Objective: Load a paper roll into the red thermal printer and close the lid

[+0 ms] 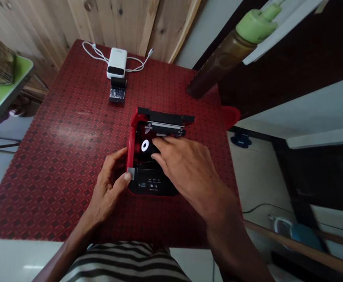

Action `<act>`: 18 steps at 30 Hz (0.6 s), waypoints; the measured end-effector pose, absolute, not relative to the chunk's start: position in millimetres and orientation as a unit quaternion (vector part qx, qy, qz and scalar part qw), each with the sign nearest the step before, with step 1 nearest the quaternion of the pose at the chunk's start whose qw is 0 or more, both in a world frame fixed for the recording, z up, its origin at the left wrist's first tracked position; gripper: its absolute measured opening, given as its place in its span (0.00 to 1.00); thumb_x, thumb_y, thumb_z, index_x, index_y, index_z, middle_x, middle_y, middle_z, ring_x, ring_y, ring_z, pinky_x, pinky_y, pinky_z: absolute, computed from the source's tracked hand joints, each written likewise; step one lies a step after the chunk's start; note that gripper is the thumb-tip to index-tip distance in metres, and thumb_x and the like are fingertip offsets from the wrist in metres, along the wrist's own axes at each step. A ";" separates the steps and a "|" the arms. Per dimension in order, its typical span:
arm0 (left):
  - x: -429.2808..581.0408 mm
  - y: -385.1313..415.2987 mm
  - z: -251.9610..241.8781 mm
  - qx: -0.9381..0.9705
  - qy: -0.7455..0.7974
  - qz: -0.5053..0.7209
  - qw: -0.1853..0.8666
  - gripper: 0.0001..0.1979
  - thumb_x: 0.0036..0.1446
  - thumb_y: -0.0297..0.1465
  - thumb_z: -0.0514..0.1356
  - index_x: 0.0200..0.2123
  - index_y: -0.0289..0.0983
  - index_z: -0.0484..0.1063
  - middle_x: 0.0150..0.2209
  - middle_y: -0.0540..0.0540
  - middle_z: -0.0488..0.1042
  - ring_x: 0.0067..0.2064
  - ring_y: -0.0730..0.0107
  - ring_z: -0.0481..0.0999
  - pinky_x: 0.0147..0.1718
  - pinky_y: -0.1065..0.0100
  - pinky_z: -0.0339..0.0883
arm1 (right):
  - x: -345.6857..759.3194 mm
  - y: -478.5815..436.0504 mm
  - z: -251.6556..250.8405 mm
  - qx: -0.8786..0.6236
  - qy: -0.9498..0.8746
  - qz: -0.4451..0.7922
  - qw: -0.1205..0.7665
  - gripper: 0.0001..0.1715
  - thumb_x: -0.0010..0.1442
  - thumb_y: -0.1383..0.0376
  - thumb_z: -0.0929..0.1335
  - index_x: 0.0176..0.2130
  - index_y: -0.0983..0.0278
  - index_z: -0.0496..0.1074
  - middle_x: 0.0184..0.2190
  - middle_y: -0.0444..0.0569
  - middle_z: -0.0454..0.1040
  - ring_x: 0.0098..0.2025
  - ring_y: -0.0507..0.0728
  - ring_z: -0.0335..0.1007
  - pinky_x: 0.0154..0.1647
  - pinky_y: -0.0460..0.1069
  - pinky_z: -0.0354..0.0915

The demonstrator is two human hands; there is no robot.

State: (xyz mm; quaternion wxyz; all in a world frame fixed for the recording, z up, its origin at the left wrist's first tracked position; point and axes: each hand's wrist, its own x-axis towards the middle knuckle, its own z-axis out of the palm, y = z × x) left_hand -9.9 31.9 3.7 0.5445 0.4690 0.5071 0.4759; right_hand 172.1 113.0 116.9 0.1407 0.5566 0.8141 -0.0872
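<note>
Head view: right hand (186, 166) clamped on black roll (149, 147) at its fingertips, inside open machine (164, 188); left hand (109, 186), digits spread, braces its corner, likely roll-seating step, next calling for level alignment.

Indoor light, dim and soft. Brightest on the left – pale glare patch on the worktop (83, 235), so light likely from that side. White streak on the floor (33, 267) lower left. Worktop goes darker toward the near edge; right forearm (230, 231) falls into shadow. Machine (156, 182) interior near black, detail lost; the white roll end (142, 150) stands out. Panel print too small to read. Right side murky, dark furniture blends together. Wide-angle stretch at the edges – bottle (225, 58) leans and elongates, door lines tilt. Hands reasonably sharp, outer areas softer.
</note>
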 end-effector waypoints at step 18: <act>-10.0 31.3 7.5 0.470 0.514 0.463 0.548 0.29 0.74 0.50 0.65 0.72 0.47 0.72 0.68 0.39 0.77 0.69 0.45 0.78 0.67 0.44 0.74 | 208.7 101.0 127.2 0.481 0.859 -0.168 -0.055 0.11 0.73 0.70 0.68 0.53 0.61 0.76 0.49 0.53 0.86 0.43 0.62 0.85 0.44 0.57 0.78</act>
